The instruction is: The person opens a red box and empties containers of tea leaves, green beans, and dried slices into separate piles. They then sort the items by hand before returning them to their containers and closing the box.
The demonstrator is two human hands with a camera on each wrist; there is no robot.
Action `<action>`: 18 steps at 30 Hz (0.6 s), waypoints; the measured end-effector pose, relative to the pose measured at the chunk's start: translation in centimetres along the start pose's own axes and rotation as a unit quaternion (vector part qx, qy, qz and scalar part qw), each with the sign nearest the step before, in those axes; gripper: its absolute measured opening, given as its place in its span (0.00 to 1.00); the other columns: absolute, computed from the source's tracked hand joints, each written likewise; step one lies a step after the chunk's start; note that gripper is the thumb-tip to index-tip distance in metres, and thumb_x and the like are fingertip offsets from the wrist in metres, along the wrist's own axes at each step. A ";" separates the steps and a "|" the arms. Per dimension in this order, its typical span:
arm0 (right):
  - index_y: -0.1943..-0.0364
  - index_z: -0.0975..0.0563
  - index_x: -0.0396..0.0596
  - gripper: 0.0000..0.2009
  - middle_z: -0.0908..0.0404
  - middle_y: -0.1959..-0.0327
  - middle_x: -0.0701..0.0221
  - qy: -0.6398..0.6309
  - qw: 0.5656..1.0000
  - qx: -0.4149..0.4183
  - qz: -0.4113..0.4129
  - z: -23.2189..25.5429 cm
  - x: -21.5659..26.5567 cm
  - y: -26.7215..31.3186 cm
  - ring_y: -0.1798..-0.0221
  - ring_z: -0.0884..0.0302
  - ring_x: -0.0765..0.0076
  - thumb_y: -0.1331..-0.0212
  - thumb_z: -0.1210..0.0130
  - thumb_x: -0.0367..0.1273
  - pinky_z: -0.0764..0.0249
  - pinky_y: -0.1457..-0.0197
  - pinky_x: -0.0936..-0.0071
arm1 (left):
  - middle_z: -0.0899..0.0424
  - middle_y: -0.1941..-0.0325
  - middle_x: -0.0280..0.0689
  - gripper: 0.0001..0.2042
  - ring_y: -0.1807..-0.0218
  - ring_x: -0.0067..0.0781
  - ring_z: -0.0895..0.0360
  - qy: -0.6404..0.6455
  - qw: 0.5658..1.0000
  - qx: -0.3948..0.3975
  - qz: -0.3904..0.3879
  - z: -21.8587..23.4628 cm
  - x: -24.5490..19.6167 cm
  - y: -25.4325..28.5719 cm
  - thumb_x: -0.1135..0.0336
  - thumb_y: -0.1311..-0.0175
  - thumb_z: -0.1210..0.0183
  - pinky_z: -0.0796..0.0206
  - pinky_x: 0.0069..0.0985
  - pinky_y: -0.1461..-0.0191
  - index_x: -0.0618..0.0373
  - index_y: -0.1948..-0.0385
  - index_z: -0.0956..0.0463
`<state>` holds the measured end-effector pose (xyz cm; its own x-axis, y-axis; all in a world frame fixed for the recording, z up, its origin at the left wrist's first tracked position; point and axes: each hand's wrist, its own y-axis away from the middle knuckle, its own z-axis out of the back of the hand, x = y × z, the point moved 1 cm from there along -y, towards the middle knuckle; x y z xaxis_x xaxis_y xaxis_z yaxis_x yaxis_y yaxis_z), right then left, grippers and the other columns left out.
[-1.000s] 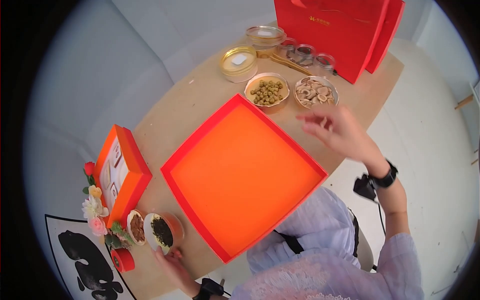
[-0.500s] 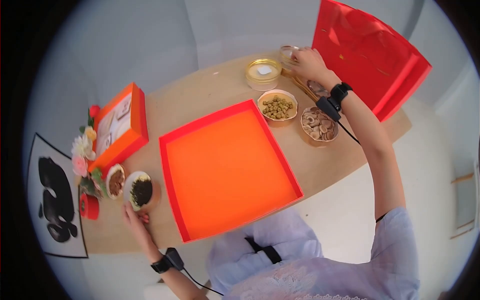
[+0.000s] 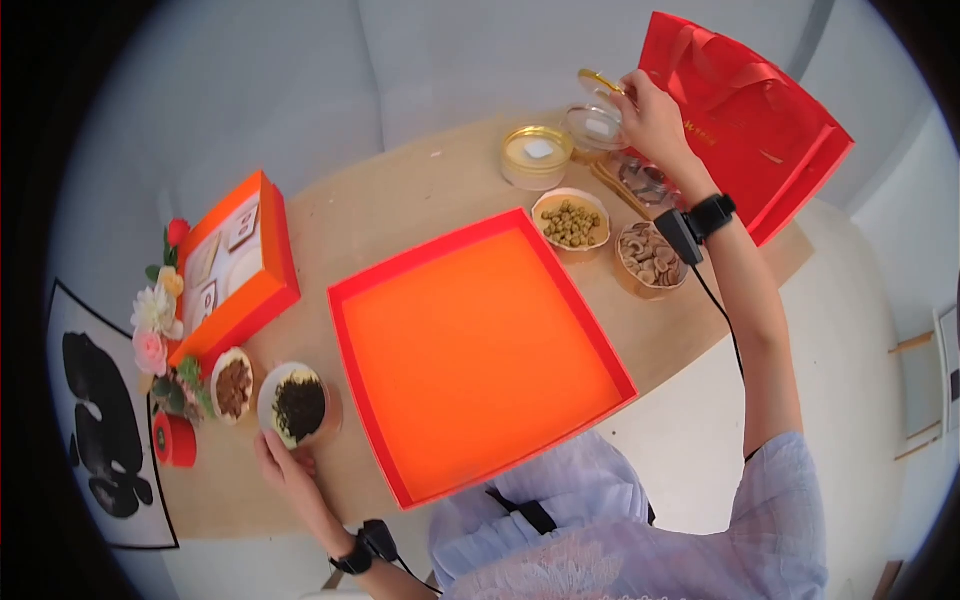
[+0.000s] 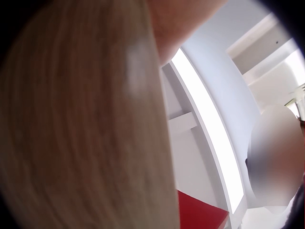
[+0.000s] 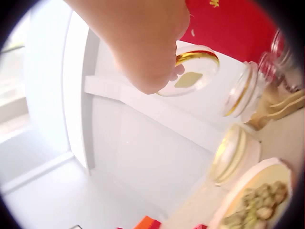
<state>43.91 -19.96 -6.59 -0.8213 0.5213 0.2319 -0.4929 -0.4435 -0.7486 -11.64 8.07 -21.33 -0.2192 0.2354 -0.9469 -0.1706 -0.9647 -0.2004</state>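
Observation:
My right hand (image 3: 658,120) pinches a clear round lid (image 5: 195,76) with a gold rim, raised and tilted over the back right of the table. Just below it stand a clear container (image 3: 597,127) with a white label and a gold-rimmed jar (image 3: 537,160). At the left, my left hand (image 3: 292,478) grips the near side of a round paper cup (image 3: 334,408) with dark dried leaves (image 3: 300,408) and pale bits in it. A finger (image 4: 178,28) lies against a close brown wall in the left wrist view. A large open orange tray (image 3: 480,350) lies between the hands.
Bowls of green pellets (image 3: 571,224) and sliced dried pieces (image 3: 650,255) stand right of the tray, beside wooden utensils (image 3: 622,190). A red gift bag (image 3: 750,130) is behind. Left are a cup of brown pieces (image 3: 234,388), an orange box (image 3: 240,270) and flowers (image 3: 155,310).
My right hand has gone from above the tray's right corner to the back containers, then lifted the gold-rimmed lid. The left hand stays at the leaf cup. The head view has shifted.

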 end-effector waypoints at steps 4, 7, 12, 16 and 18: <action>0.50 0.21 0.39 0.13 0.14 0.59 0.67 -0.304 0.945 -0.005 -0.123 3.2 0.1 1.3 0.59 0.17 0.74 0.28 0.45 0.35 0.22 0.53 0.76 | 0.28 0.77 0.29 0.22 0.79 0.13 0.35 -0.001 1.000 0.020 0.020 0.0 0.2 0.1 0.47 0.20 0.52 0.47 0.14 0.78 0.59 0.48 0.24; 0.46 0.21 0.37 0.15 0.16 0.59 0.75 -0.403 0.889 0.040 -0.213 6.1 3.3 4.2 0.59 0.20 0.81 0.24 0.49 0.36 0.23 0.53 0.80 | 0.27 0.76 0.29 0.22 0.79 0.13 0.35 -0.014 1.000 0.020 0.014 0.2 0.2 -0.1 0.47 0.20 0.52 0.47 0.14 0.78 0.60 0.47 0.25; 0.45 0.22 0.38 0.16 0.16 0.60 0.76 -0.467 0.825 0.080 -0.309 6.5 3.8 8.7 0.60 0.20 0.82 0.25 0.47 0.36 0.23 0.53 0.81 | 0.26 0.75 0.29 0.22 0.79 0.12 0.36 -0.039 0.999 0.036 0.002 0.5 0.2 -0.1 0.48 0.20 0.52 0.48 0.14 0.78 0.61 0.46 0.25; 0.43 0.22 0.36 0.16 0.17 0.62 0.77 -0.418 0.833 0.040 -0.360 6.5 3.1 12.3 0.62 0.22 0.84 0.24 0.48 0.35 0.24 0.57 0.83 | 0.21 0.66 0.30 0.22 0.78 0.13 0.38 -0.051 0.998 0.039 0.020 0.4 -0.2 0.0 0.52 0.19 0.53 0.48 0.15 0.77 0.62 0.39 0.26; 0.42 0.22 0.36 0.17 0.20 0.65 0.79 -0.380 0.839 0.017 -0.388 6.8 1.9 14.1 0.64 0.25 0.86 0.24 0.51 0.34 0.28 0.62 0.85 | 0.20 0.65 0.31 0.22 0.78 0.13 0.38 -0.051 0.998 0.039 0.011 0.3 -0.1 -0.1 0.52 0.20 0.52 0.48 0.15 0.77 0.62 0.39 0.26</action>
<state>33.46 -30.20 -12.54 -0.1884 0.0525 0.9807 -0.9616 -0.2129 -0.1733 -11.86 8.20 -21.14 -0.3198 0.2292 -0.9193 -0.2385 -0.9585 -0.1560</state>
